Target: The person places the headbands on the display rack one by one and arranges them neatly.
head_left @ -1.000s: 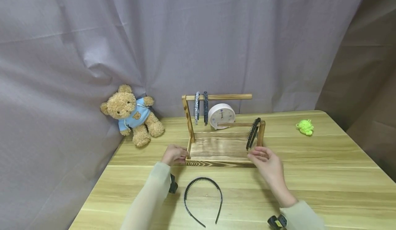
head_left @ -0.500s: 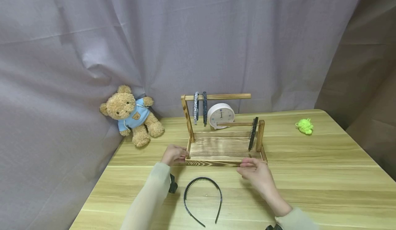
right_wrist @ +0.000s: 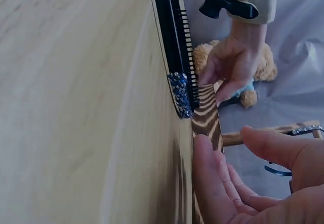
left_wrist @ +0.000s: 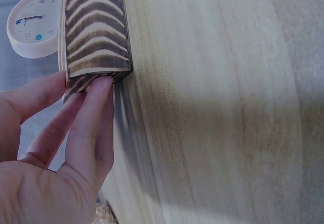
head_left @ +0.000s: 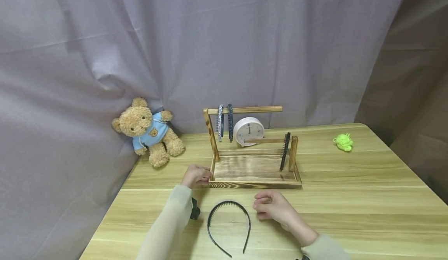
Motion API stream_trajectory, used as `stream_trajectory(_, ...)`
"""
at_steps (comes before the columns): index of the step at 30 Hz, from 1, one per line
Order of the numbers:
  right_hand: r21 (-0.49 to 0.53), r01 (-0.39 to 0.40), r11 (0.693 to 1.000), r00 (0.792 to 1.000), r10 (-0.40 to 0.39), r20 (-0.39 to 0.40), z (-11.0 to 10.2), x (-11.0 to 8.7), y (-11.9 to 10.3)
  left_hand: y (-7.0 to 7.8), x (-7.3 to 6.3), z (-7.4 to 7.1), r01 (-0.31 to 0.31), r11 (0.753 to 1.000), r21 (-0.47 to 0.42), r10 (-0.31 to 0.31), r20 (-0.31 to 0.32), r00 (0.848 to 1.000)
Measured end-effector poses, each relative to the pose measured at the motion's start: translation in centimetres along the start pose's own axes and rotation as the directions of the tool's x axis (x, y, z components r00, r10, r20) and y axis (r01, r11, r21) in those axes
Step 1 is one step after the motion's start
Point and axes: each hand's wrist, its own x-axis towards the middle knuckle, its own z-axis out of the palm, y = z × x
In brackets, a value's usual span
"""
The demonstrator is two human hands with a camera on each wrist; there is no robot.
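A wooden stand with a tray base (head_left: 259, 185) sits on the table. My left hand (head_left: 196, 175) pinches its front left corner; the left wrist view has the thumb at the rim and the fingers (left_wrist: 91, 117) against the outer side. On the stand's upper bar hang a silver glitter headband (head_left: 220, 122) and a dark one (head_left: 230, 124). A black toothed headband (head_left: 285, 151) hangs on the lower bar near the right post. Another dark headband (head_left: 229, 203) lies on the table in front. My right hand (head_left: 274, 208), loosely bent and holding nothing, is just right of it.
Behind the stand is a round white clock (head_left: 249, 131). A teddy bear (head_left: 150, 131) in a blue top leans on the curtain at the left, and a neon-yellow yarn ball (head_left: 343, 142) lies on the right of the table (head_left: 371, 205).
My right hand has left the stand's right end and moved left and nearer, toward the headband on the table. The hanging black headband now hangs straighter. My left hand has stayed at the corner.
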Motion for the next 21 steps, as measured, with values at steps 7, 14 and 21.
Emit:
stream_trajectory(7, -0.071, -0.022, 0.997, 0.999, 0.024, 0.024, 1.3, 0.4, 0.1, 0.1, 0.0, 0.0, 0.012, 1.0, 0.023, -0.013, 0.003, 1.0)
stream_trajectory(14, -0.332, -0.025, 0.943, 1.0, 0.024, -0.006, 3.0, 0.9, -0.6, -0.2, -0.1, 0.0, 0.033, 0.999, 0.026, -0.033, 0.008, 0.999)
stream_trajectory(21, -0.682, 0.082, 0.727, 0.997, -0.052, 0.064, 4.3, 1.2, -1.8, 0.0, -0.2, 0.1, 0.021, 0.999, 0.044, -0.021, 0.002, 1.0)
